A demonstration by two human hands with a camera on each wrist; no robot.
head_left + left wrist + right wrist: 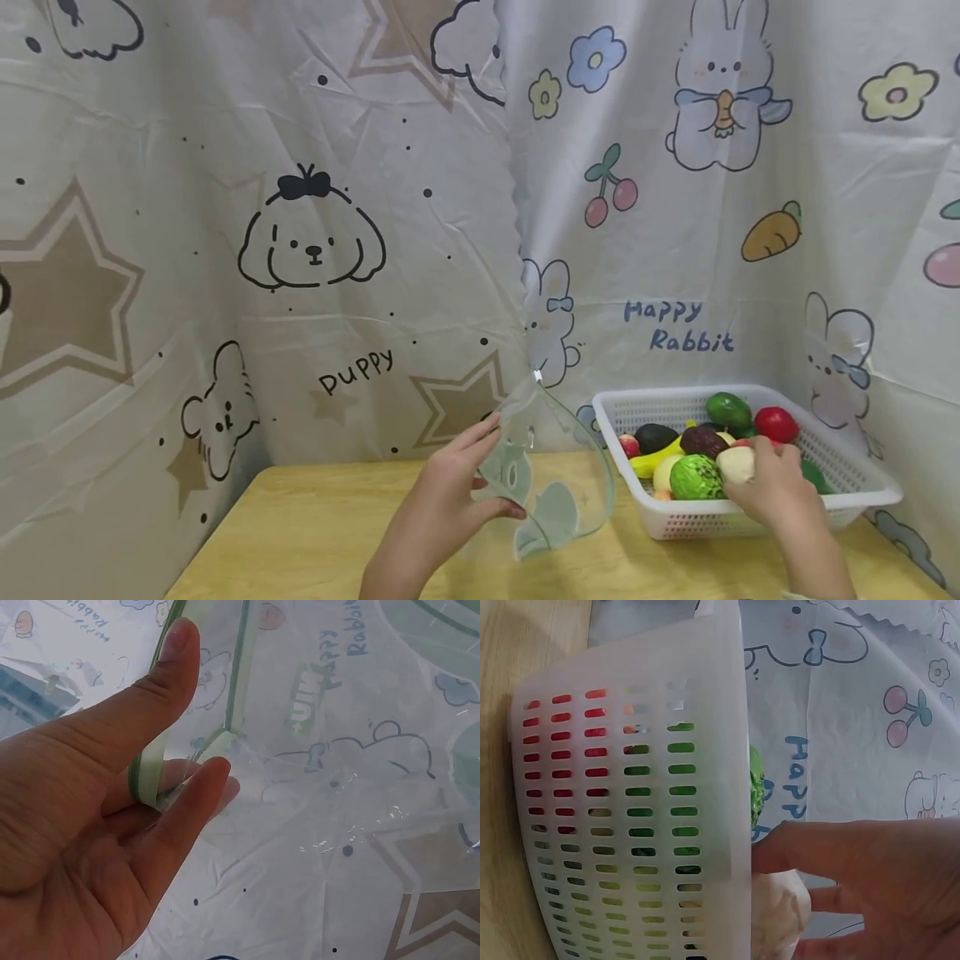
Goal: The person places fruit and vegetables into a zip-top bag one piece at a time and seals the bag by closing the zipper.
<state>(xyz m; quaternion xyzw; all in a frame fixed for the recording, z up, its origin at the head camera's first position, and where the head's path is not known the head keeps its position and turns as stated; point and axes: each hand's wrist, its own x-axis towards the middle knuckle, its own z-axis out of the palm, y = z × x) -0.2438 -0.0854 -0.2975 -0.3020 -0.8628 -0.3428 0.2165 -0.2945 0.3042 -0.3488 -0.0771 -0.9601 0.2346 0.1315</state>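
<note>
My left hand (444, 490) holds a clear plastic bag (557, 512) with green edging and pale green print, its mouth spread wide. In the left wrist view, the thumb lies along the green rim (235, 675) and the other fingers sit behind and inside it. My right hand (787, 493) reaches over the near side of a white basket (742, 525) and grips a cream-coloured, rounded piece of produce (735, 465). Its surface looks creased in the right wrist view, where the thumb and fingers (832, 900) lie around it. A green textured ball-shaped vegetable (696, 477) lies beside it.
In the basket lie a yellow banana (657, 460), a dark avocado-like piece (656, 438), a green one (728, 410), a red one (777, 424) and several others. The wooden table (300, 533) meets a printed curtain (450, 333) at the back and sides.
</note>
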